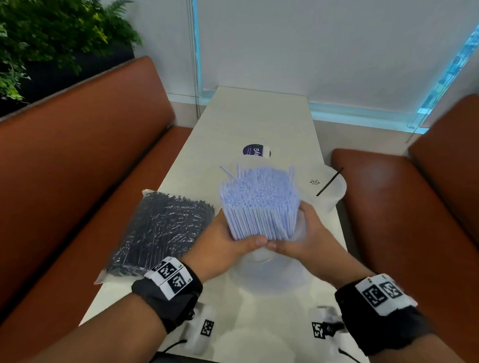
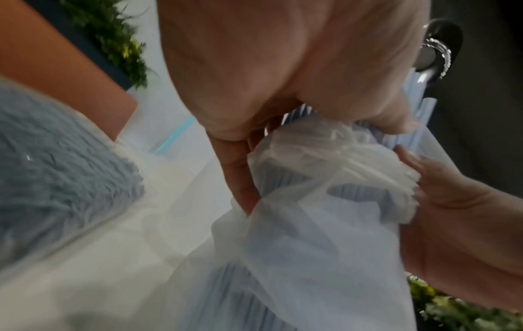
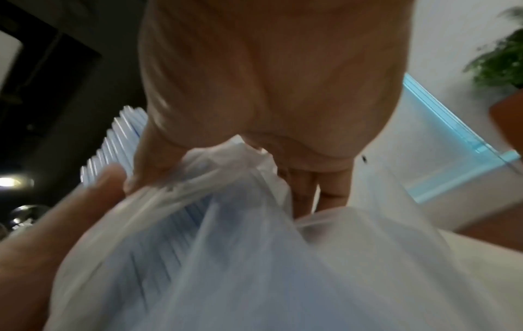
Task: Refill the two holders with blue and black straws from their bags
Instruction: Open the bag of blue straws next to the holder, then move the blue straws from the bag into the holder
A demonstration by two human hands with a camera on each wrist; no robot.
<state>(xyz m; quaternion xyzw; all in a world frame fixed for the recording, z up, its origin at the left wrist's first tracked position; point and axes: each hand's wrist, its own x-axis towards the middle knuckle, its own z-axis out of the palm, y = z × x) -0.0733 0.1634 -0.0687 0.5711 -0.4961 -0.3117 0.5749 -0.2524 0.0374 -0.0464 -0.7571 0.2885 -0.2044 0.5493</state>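
Note:
Both hands hold a thick bundle of blue straws (image 1: 259, 206) upright above the table (image 1: 262, 119). My left hand (image 1: 239, 241) grips its lower left and my right hand (image 1: 293, 237) its lower right. Their clear bag (image 1: 273, 272) is bunched under my fingers and hangs below the bundle; the left wrist view shows the bag (image 2: 325, 212), as does the right wrist view (image 3: 254, 257). A sealed bag of black straws (image 1: 160, 233) lies to the left. One clear holder (image 1: 333, 195) with a single black straw (image 1: 329, 181) stands at the right. Another holder stands behind the bundle, mostly hidden.
Brown benches run along the table's left (image 1: 70, 162) and right (image 1: 422, 215) sides. A round dark sticker (image 1: 257, 150) lies on the table beyond the holders. A green plant (image 1: 48, 39) stands at the back left, and the far wall closes the table's end.

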